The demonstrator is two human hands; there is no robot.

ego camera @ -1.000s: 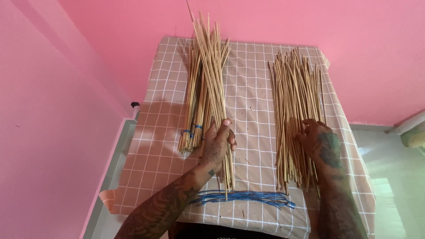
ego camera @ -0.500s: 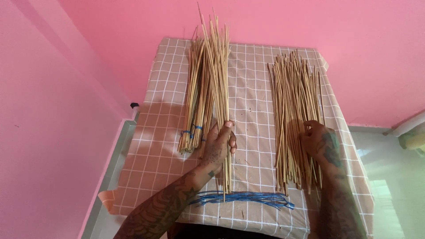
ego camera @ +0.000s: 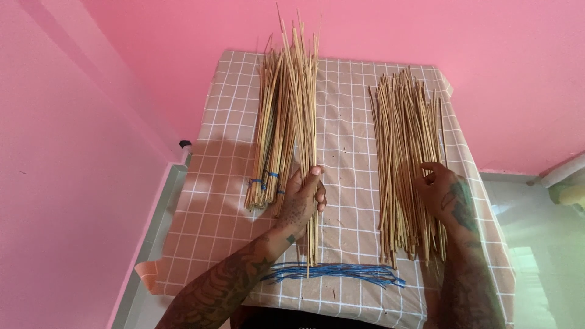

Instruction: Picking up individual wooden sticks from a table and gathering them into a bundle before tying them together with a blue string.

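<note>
Straw-coloured thin sticks fill the checked cloth on the worktop [ego camera: 341,183]. The left hand [ego camera: 303,204] is closed around a loose bunch of sticks [ego camera: 303,109], its fingers [ego camera: 319,198] wrapped over the stalks near their lower third, the thumb lying along the near side. That bunch runs lengthwise away from the person, its long axis almost straight up the cloth with a slight lean, the tips fanning out past the far edge against the pink wall [ego camera: 426,42]; its near ends come down just short of the blue strings [ego camera: 332,272], which lie crosswise at the near edge of the cloth. Just beside the held bunch, on the side away from the right hand, lie tied bundles [ego camera: 268,140] bound with blue ties, pointing the same way and touching the held sticks along part of their length.

The right hand [ego camera: 443,195] rests on the loose pile of sticks [ego camera: 405,152], well apart from the held bunch across a bare strip of cloth. Its fingers [ego camera: 426,176] are spread and curled lightly onto the stalks, pressing rather than clamping; whether any single stick is pinched I cannot tell. The pile also lies lengthwise, far ends splayed a little.

Against the earlier pictures, the held bunch has swung from a clear slant to nearly upright on the cloth, and the right hand has shifted slightly up the pile.
</note>
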